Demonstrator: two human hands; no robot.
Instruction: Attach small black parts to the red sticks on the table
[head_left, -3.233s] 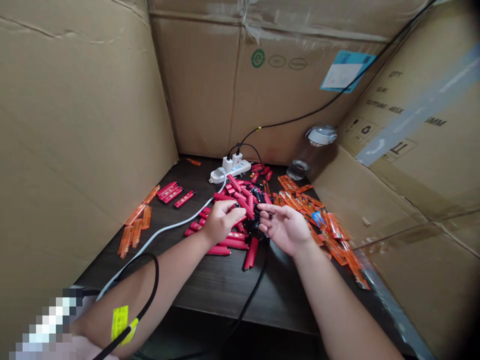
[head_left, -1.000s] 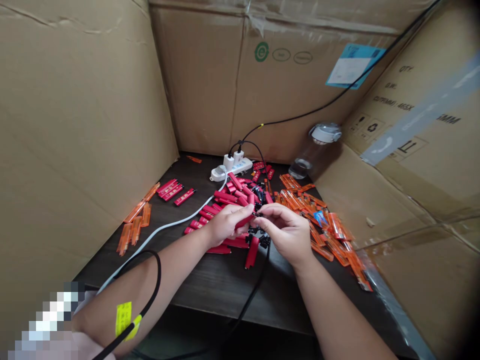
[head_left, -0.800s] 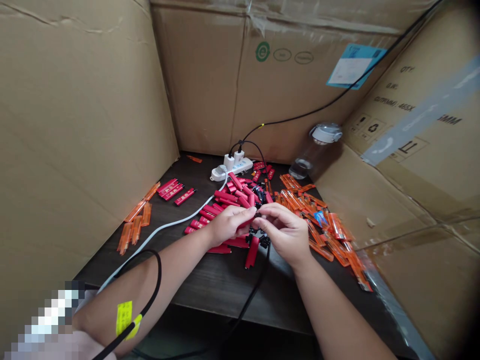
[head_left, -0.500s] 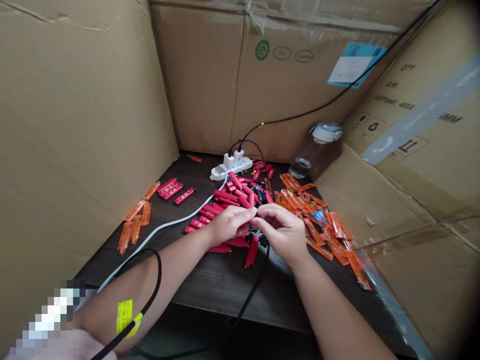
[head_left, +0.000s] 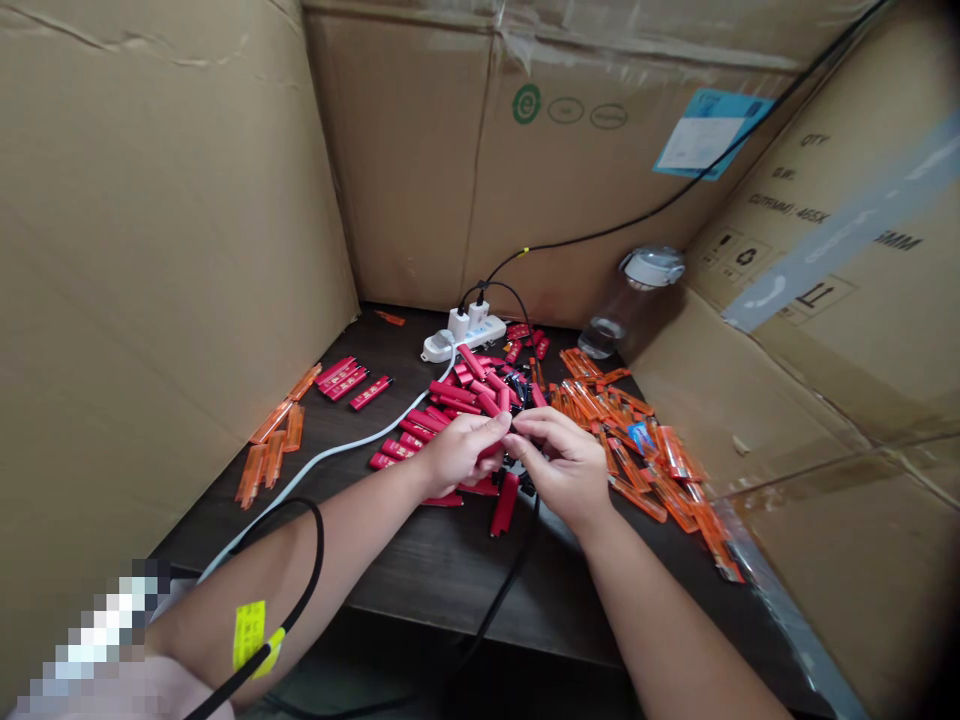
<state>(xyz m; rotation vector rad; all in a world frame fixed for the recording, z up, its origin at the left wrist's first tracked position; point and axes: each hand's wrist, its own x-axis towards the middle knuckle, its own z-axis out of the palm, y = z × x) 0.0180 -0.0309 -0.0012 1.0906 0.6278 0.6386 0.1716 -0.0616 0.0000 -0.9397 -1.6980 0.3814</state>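
My left hand (head_left: 469,447) is closed, thumb against the fingers, and a bit of a red lighter (head_left: 492,450) shows in its grip. Its fingertips meet those of my right hand (head_left: 564,460), which is pinched around something small that the fingers hide. Red lighters (head_left: 454,395) lie heaped just beyond and beneath both hands, with small black parts (head_left: 516,382) among them. One more red lighter (head_left: 505,503) rests on the table on the near side of the hands. Orange see-through lighter bodies (head_left: 592,398) are piled to the right of my right hand.
Several red lighters (head_left: 341,378) and orange pieces (head_left: 274,455) lie at the left. A white power strip (head_left: 480,338) with plugs stands at the back. Its white cable (head_left: 322,455) and a black cable (head_left: 502,590) cross the dark table (head_left: 420,570). A water bottle (head_left: 604,325) stands back right, and cardboard walls (head_left: 420,150) surround three sides.
Both hands stay in almost the same place, fingertips together. My right hand has shifted very slightly left, and more red shows under the left fingers. The piles look unchanged.
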